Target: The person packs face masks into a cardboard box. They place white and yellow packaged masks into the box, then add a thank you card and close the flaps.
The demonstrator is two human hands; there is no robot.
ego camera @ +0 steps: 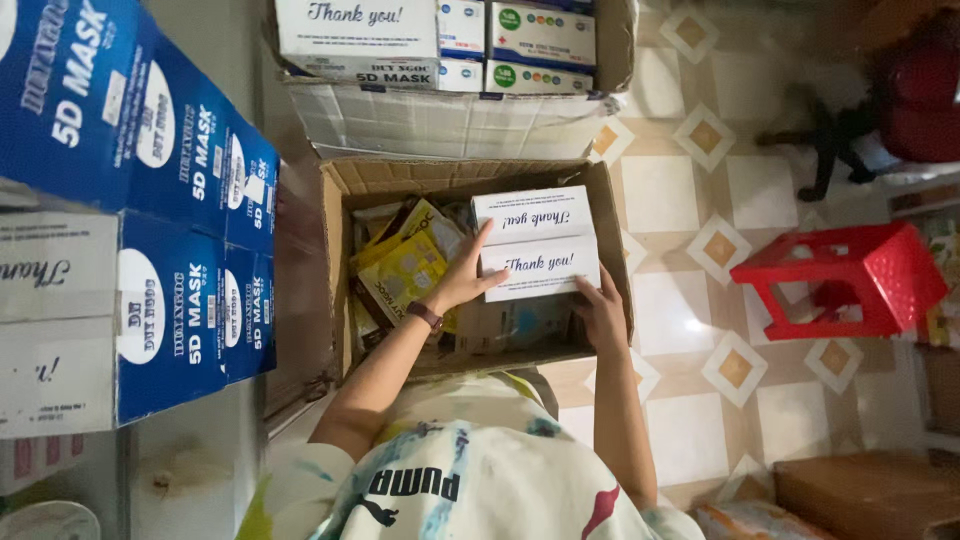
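Observation:
An open cardboard box stands on the floor in front of me. Two white boxes with dark script lie side by side in its right half; the nearer white box is between my hands. My left hand rests on that box's left end, fingers spread, with a dark band on the wrist. My right hand grips its near right corner. Yellow packets lie in the box's left half.
Stacked blue-and-white boxes fill the left. A second open carton with more white boxes stands beyond. A red plastic stool sits on the tiled floor at right. A brown box is at lower right.

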